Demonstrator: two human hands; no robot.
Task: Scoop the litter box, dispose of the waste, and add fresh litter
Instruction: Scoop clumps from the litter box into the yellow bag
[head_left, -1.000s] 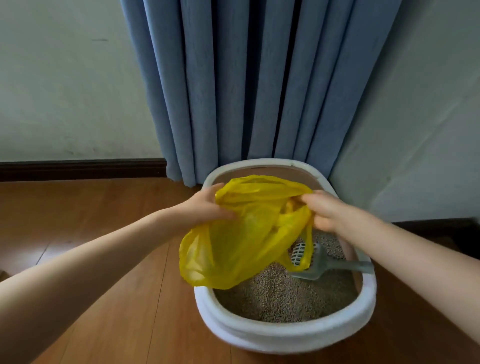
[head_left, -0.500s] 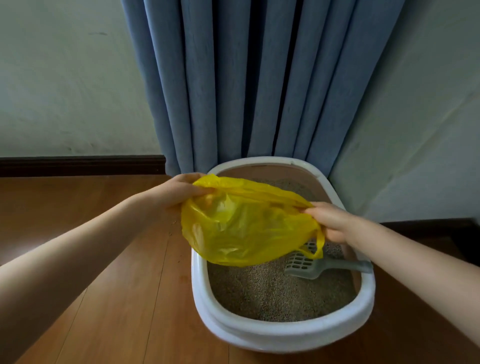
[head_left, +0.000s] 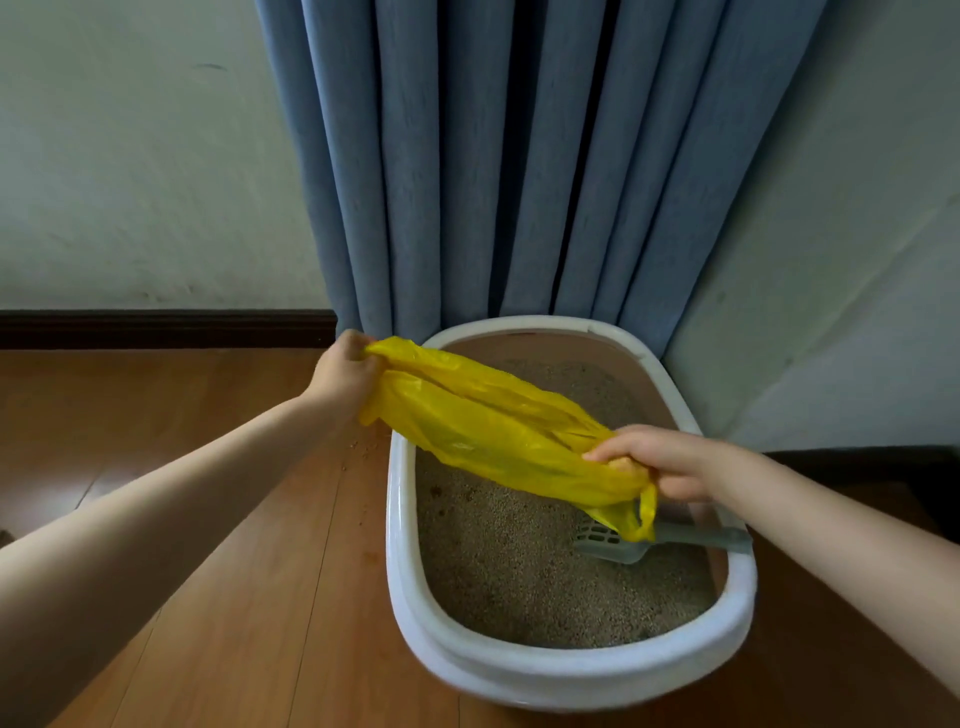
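Bag (head_left: 498, 436) pulled taut now — no longer ballooned — between my left hand (head_left: 345, 371) and right hand (head_left: 657, 462), both gripping its ends above the litter box (head_left: 571, 675); scoop (head_left: 639, 543) rests in the litter.

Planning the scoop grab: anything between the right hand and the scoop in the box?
Yes. The yellow bag, stretched between the left hand and right hand, hangs over the scoop; its loose end covers part of the slotted head. The handle by the litter box right wall is uncovered.

Room corner with curtain

A blue pleated curtain (head_left: 519, 166) is hung at 12 o'clock between pale walls (head_left: 130, 156); wooden floor (head_left: 218, 623) and dark skirting board (head_left: 156, 328) are seen below.
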